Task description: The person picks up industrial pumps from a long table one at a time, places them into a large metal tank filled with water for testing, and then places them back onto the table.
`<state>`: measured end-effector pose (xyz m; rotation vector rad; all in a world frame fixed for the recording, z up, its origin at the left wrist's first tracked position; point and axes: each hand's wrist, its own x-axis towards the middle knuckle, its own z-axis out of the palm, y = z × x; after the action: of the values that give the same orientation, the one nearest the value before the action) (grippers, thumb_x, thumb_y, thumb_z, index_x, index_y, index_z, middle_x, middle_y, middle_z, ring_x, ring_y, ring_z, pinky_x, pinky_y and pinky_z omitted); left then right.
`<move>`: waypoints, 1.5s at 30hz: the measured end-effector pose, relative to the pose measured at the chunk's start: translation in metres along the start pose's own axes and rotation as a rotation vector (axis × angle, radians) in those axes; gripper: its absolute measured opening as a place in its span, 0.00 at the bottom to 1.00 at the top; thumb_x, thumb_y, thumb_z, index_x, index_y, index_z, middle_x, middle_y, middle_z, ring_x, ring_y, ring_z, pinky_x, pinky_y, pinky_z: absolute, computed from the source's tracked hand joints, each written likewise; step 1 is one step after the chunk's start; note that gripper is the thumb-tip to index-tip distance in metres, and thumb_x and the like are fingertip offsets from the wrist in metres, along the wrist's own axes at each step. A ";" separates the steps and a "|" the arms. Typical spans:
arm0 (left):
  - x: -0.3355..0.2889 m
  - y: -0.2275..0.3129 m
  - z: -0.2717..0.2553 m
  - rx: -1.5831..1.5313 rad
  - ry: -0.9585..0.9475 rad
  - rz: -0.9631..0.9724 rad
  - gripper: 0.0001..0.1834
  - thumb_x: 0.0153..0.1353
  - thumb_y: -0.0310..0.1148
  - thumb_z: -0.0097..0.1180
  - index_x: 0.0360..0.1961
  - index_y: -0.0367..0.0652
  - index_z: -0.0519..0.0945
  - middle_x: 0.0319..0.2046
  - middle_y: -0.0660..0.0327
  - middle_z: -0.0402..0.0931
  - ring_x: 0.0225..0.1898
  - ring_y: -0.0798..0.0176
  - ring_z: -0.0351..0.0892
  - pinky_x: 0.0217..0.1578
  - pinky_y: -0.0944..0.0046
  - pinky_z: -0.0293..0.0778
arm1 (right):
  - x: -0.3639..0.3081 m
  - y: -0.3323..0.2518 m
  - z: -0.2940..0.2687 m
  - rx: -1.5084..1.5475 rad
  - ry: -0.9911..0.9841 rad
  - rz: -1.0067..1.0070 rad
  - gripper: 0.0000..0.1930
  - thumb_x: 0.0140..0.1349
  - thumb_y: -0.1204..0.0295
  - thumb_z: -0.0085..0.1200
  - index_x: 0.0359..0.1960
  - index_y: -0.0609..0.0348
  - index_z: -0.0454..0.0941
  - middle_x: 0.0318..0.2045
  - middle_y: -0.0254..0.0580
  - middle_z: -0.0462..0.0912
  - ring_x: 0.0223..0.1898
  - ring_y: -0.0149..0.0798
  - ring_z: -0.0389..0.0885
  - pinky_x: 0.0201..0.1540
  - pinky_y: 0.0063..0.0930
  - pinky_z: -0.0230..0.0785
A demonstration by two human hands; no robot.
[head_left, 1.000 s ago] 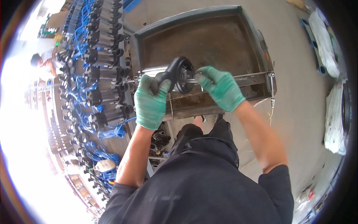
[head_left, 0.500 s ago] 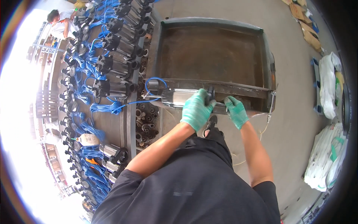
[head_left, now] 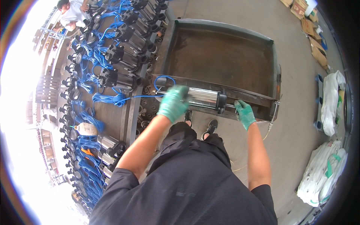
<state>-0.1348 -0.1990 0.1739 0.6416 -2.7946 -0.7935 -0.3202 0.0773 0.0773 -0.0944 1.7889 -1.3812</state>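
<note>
A silver cylindrical motor [head_left: 204, 98] with a black end cap [head_left: 221, 102] lies sideways along the near edge of a metal tank. My left hand [head_left: 173, 104], in a green glove, is at the motor's left part; motion smears its fingers, so its grip is unclear. My gloved right hand [head_left: 245, 113] has its fingers closed at the tip of a thin metal shaft [head_left: 230, 106] jutting from the black end. A blue cable [head_left: 144, 96] loops by the motor's left end and runs left to a coiled bundle [head_left: 108, 98].
The brown-bottomed metal tank [head_left: 221, 56] stands ahead. Rows of black and silver pump bodies [head_left: 120, 79] with blue cables fill the left bench, above small round parts [head_left: 144, 123]. Another person [head_left: 73, 15] is far left. White sacks [head_left: 322, 172] and cardboard [head_left: 318, 52] lie right.
My left hand has moved left from the motor's black end to its other end, uncovering the silver body and cap. My right hand stays by the shaft. The view has shifted slightly.
</note>
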 end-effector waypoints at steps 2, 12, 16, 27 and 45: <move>-0.001 -0.048 -0.029 0.295 -0.009 -0.037 0.28 0.54 0.35 0.68 0.57 0.42 0.79 0.57 0.49 0.76 0.59 0.41 0.73 0.60 0.48 0.70 | -0.002 -0.004 0.000 -0.045 0.007 -0.004 0.18 0.73 0.53 0.57 0.35 0.55 0.79 0.22 0.23 0.70 0.23 0.22 0.64 0.25 0.22 0.58; 0.005 -0.188 -0.047 -0.095 -0.478 0.139 0.25 0.63 0.26 0.63 0.62 0.40 0.76 0.59 0.50 0.75 0.62 0.42 0.73 0.64 0.54 0.70 | -0.009 -0.047 -0.012 -0.707 -0.178 0.043 0.16 0.69 0.62 0.61 0.51 0.59 0.78 0.34 0.31 0.80 0.31 0.32 0.70 0.37 0.30 0.69; 0.016 -0.181 -0.042 -0.370 -0.460 -0.150 0.17 0.72 0.34 0.55 0.56 0.36 0.79 0.40 0.53 0.82 0.41 0.53 0.84 0.45 0.57 0.81 | -0.007 -0.059 -0.008 -0.760 -0.201 0.180 0.16 0.67 0.64 0.63 0.51 0.58 0.78 0.35 0.31 0.80 0.31 0.31 0.70 0.37 0.30 0.68; 0.003 -0.178 -0.043 -0.293 -0.231 -0.112 0.21 0.66 0.42 0.63 0.55 0.41 0.80 0.45 0.51 0.84 0.47 0.43 0.82 0.51 0.53 0.77 | -0.010 -0.049 -0.001 -0.864 0.197 -0.208 0.17 0.65 0.78 0.58 0.56 0.60 0.77 0.46 0.47 0.85 0.46 0.45 0.82 0.53 0.36 0.73; 0.012 -0.182 -0.022 -0.831 -0.483 -0.717 0.20 0.76 0.44 0.52 0.55 0.39 0.81 0.29 0.63 0.80 0.24 0.68 0.76 0.29 0.65 0.74 | -0.009 -0.102 0.132 -1.287 0.390 -0.448 0.14 0.55 0.69 0.61 0.43 0.55 0.87 0.46 0.48 0.84 0.51 0.53 0.78 0.58 0.44 0.73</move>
<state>-0.0746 -0.3547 0.0961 1.3931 -2.1421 -2.3068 -0.2708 -0.0573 0.1629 -0.9957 2.8415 -0.2752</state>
